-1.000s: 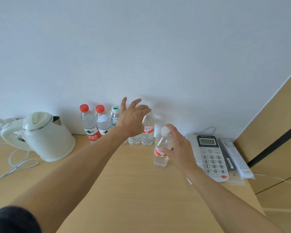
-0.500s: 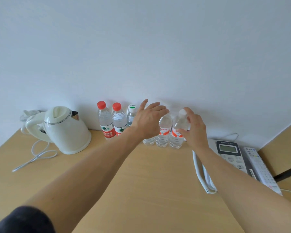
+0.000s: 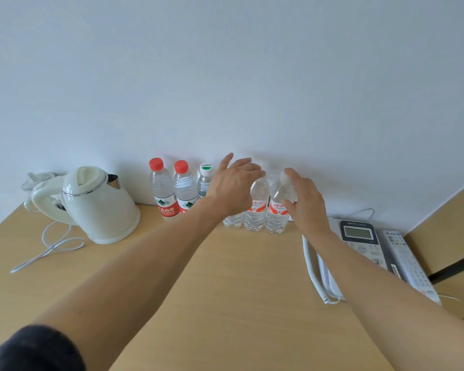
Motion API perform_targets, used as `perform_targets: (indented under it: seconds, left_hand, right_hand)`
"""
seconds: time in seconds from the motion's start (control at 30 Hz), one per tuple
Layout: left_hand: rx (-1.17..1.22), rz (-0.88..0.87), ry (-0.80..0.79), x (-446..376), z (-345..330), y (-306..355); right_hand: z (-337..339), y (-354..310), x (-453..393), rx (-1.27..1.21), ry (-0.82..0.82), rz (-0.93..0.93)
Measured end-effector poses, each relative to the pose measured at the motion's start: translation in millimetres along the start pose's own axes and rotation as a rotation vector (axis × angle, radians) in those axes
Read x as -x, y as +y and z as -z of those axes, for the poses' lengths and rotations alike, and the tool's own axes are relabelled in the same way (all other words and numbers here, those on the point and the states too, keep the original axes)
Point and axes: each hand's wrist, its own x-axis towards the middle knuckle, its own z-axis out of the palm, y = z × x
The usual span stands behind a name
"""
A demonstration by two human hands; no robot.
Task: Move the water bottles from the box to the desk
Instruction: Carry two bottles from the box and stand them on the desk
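Wooden desk point(image 3: 225, 290) is lying nearest. Phone point(image 3: 364, 245) is showing key "3", remote point(image 3: 407, 261) beside it. Right hand point(image 3: 308, 204) is curling round the rightmost bottle point(image 3: 277, 212), orange-white label, script unreadable. Left hand point(image 3: 233, 188) is hovering spread over the neighbouring bottles point(image 3: 256, 212). Red-capped bottles point(image 3: 164, 191) are reading "SPRING"; green-marked cap point(image 3: 206, 169) blurred. All are standing upright along the wall, right of the white kettle point(image 3: 99, 204).
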Motion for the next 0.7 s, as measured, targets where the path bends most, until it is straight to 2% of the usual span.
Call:
perform_targets:
  seconds: [0.43,0.7]
  left_hand:
    - [-0.054,-0.067,0.086,-7.4,-21.6,1.6]
    - [-0.040,-0.023,0.143,-20.9,-27.0,15.4]
  right_hand:
    - [5.6,1.4,-6.8,0.010,-0.068,-0.017]
    - [7.9,-1.4,-8.1,0.002,-0.080,-0.025]
